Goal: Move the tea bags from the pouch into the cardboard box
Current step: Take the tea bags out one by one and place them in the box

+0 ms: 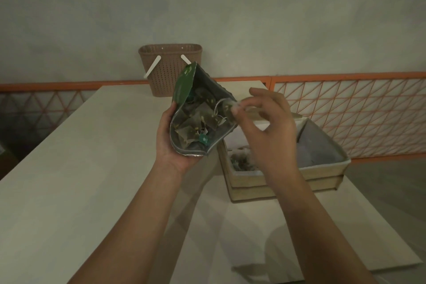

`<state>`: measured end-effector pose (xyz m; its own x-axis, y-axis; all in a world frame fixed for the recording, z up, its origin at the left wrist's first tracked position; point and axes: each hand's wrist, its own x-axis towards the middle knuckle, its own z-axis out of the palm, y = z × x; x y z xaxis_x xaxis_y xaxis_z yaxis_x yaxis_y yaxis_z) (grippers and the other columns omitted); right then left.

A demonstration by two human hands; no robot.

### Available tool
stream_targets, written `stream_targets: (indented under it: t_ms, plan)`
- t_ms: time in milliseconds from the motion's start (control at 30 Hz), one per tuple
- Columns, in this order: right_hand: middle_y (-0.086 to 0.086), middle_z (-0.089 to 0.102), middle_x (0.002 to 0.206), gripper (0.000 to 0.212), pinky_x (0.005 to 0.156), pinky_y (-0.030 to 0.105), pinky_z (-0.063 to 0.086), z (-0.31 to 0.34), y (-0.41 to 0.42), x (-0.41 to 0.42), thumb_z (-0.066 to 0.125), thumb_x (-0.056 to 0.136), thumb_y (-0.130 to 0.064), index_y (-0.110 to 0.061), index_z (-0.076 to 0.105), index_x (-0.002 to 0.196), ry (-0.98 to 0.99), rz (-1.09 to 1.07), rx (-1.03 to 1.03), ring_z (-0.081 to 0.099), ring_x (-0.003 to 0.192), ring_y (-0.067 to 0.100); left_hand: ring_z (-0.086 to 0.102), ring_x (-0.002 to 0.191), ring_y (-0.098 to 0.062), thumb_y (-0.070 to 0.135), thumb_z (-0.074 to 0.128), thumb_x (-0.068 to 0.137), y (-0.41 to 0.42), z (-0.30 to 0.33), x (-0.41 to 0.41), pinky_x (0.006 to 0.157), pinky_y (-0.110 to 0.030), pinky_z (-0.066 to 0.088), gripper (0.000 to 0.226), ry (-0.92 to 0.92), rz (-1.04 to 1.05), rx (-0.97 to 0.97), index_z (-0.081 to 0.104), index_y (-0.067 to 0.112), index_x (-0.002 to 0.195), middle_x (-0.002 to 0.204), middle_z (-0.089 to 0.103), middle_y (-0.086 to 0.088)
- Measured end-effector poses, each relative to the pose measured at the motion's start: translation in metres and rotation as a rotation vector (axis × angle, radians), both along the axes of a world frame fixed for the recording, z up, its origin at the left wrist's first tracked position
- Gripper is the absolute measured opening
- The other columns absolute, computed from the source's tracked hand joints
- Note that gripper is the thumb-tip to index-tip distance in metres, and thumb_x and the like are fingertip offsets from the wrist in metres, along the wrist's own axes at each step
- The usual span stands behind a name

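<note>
**Tea bag pinched at pouch mouth, box below right**

Right hand (269,122) nearest, fingertips pinched on one tea bag (227,106). Cardboard box (322,168) sits directly below those fingers. Left hand (170,143) grips pouch (198,117), just left, holding remaining tea bags.

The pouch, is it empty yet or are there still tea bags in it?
Not empty. The pouch, held open in the left hand, still shows several tea bags inside.

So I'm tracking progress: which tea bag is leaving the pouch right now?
The tea bag pinched in the right hand's grip at the green foil pouch's rim; the other bags lie loose inside.
</note>
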<state>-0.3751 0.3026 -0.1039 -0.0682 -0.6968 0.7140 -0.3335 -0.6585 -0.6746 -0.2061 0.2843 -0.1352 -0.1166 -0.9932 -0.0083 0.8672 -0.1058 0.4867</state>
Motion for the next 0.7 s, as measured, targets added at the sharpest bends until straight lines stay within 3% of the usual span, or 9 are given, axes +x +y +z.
stream_targets:
  t_ms: [100,200,267,333,400,500,533,700]
  plan:
    - [-0.006,0.066,0.099,0.009,0.087,0.029,0.052,0.011,0.005,-0.01,0.069,0.091,-0.019,-0.024,0.061,0.09,-0.238,0.077,0.009,0.063,0.1,0.011,0.068,0.105,-0.036,0.053,0.052,0.095,-0.002,0.0,-0.001,0.087,-0.047,0.06,0.052,0.013,-0.001,-0.022,0.07,0.016,0.127,0.131,0.067,-0.015]
    - [-0.006,0.065,0.086,0.018,0.074,0.025,0.053,0.016,0.006,-0.026,0.066,0.091,-0.011,-0.024,0.055,0.087,-0.362,0.092,0.028,0.065,0.084,0.013,0.073,0.095,-0.036,0.053,0.051,0.096,-0.003,-0.001,-0.002,0.081,-0.045,0.062,0.049,0.021,0.001,-0.023,0.079,0.014,0.107,0.117,0.072,-0.014]
    - [-0.007,0.067,0.086,0.02,0.067,0.018,0.05,0.011,-0.002,-0.038,0.066,0.09,-0.008,-0.024,0.055,0.086,-0.249,0.041,0.143,0.065,0.078,0.01,0.074,0.093,-0.034,0.052,0.049,0.098,-0.002,0.0,-0.004,0.084,-0.045,0.061,0.05,0.007,0.022,-0.02,0.081,0.014,0.102,0.113,0.073,-0.012]
    - [-0.005,0.068,0.087,0.019,0.063,0.018,0.047,-0.001,-0.014,-0.048,0.069,0.087,-0.011,-0.026,0.058,0.084,-0.011,-0.02,0.312,0.063,0.076,0.009,0.073,0.096,-0.033,0.051,0.048,0.099,-0.002,0.0,-0.004,0.087,-0.046,0.06,0.048,-0.008,0.037,-0.026,0.079,0.015,0.106,0.116,0.073,-0.011]
    - [-0.008,0.069,0.086,0.016,0.066,0.018,0.044,-0.014,-0.024,-0.052,0.073,0.084,-0.014,-0.027,0.064,0.081,0.206,-0.047,0.445,0.062,0.079,0.004,0.074,0.094,-0.032,0.051,0.049,0.099,-0.002,0.001,-0.005,0.088,-0.047,0.059,0.048,-0.014,0.051,-0.019,0.08,0.015,0.102,0.113,0.074,-0.01]
    - [-0.01,0.069,0.088,0.005,0.07,0.018,0.047,-0.022,-0.033,-0.054,0.073,0.086,-0.018,-0.022,0.07,0.084,0.316,-0.073,0.512,0.059,0.08,0.0,0.076,0.088,-0.032,0.05,0.049,0.098,-0.002,0.002,-0.006,0.084,-0.047,0.06,0.049,-0.007,0.056,-0.019,0.082,0.014,0.094,0.107,0.076,-0.011]
    - [-0.011,0.068,0.091,0.002,0.075,0.021,0.049,-0.023,-0.034,-0.054,0.071,0.088,-0.018,-0.021,0.071,0.089,0.338,-0.075,0.542,0.058,0.08,0.002,0.076,0.088,-0.031,0.05,0.048,0.099,-0.001,0.002,-0.006,0.085,-0.047,0.059,0.05,-0.014,0.057,-0.022,0.082,0.014,0.094,0.107,0.076,-0.01]
    - [-0.007,0.062,0.121,0.032,0.083,0.02,0.043,-0.024,-0.035,-0.054,0.065,0.093,-0.028,-0.023,0.065,0.125,0.511,0.045,0.725,0.057,0.097,0.01,0.075,0.088,-0.031,0.051,0.047,0.098,0.0,0.001,-0.005,0.081,-0.045,0.061,0.049,-0.029,0.05,-0.016,0.081,0.015,0.097,0.107,0.076,-0.009]
